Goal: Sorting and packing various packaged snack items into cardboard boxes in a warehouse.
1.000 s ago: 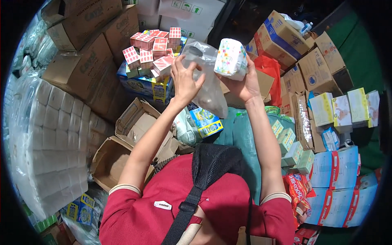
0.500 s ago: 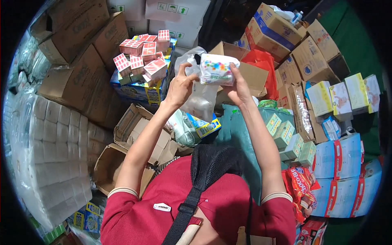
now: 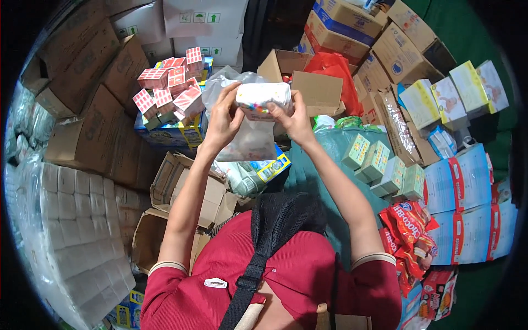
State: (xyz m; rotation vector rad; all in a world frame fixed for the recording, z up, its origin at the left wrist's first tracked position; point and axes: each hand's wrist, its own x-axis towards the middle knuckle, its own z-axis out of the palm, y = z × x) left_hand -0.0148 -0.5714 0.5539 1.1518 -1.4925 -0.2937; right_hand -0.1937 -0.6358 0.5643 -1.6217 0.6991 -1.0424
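Observation:
A small white soft pack [image 3: 263, 94] with coloured spots is held up between my two hands, one long side turned up. My left hand [image 3: 220, 122] grips its left end, fingers behind and thumb in front. At the right end my right hand [image 3: 298, 122] is closed on it, with the thumb pressed against the spotted face. Just behind and below the pack hangs a translucent plastic bag [image 3: 250, 144] with pale contents that I cannot make out. Whether my left fingers also pinch the bag is hidden.
Red-and-white small boxes [image 3: 165, 88] are piled on a blue-yellow carton at the left. An open cardboard box [image 3: 316, 91] stands ahead. Green boxes [image 3: 375, 159] lie on a teal sack [image 3: 324, 176]. Wrapped white rolls [image 3: 82, 220] fill the near left; red snack bags [image 3: 404, 234] lie right.
My left hand has come onto the pack's left end, so both hands now hold it. The pack has tilted, showing its long side. The whole view has shifted slightly.

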